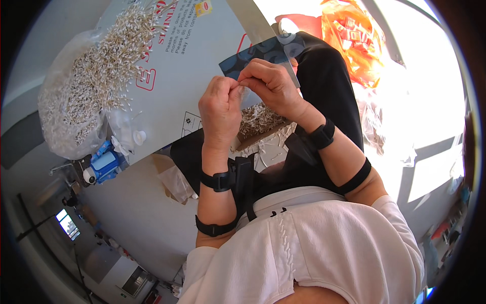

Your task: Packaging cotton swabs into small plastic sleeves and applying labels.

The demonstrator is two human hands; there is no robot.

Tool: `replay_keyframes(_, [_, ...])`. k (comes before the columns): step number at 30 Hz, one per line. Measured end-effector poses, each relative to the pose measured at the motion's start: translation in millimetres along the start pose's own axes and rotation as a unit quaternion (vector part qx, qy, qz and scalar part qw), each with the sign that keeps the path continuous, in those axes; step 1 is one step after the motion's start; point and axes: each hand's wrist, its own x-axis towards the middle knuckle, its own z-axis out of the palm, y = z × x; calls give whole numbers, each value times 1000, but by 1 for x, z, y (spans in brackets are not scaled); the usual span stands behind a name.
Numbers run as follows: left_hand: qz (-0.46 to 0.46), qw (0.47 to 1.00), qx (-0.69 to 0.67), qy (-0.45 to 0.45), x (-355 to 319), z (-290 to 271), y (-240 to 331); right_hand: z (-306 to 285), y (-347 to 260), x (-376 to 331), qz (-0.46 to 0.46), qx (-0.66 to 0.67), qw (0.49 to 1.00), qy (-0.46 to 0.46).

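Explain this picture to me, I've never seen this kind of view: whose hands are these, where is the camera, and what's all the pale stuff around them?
The single picture comes from a fisheye camera on a person's head, looking down, so edges curve. The left hand and right hand meet fingertip to fingertip, pinching something too small to identify. Both forearms wear black straps. Behind the hands lies a grey printed cardboard sheet. A clear bag of small pale sticks sits at its left, and more sticks fill a small cardboard box below the hands. An orange bag lies at upper right.
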Motion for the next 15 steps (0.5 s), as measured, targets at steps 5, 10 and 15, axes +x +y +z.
replay_keyframes(5, [-9,1000,-1,12,-1,-5,5,4,8,-2,-37,-54,997,43])
replay_keyframes(10, [-3,1000,1,19,-4,-7,-6,3,2,0,-9,-3,999,36])
replay_keyframes(15, [49,995,74,37,-2,1,-7,1,4,3,-144,-114,983,-4])
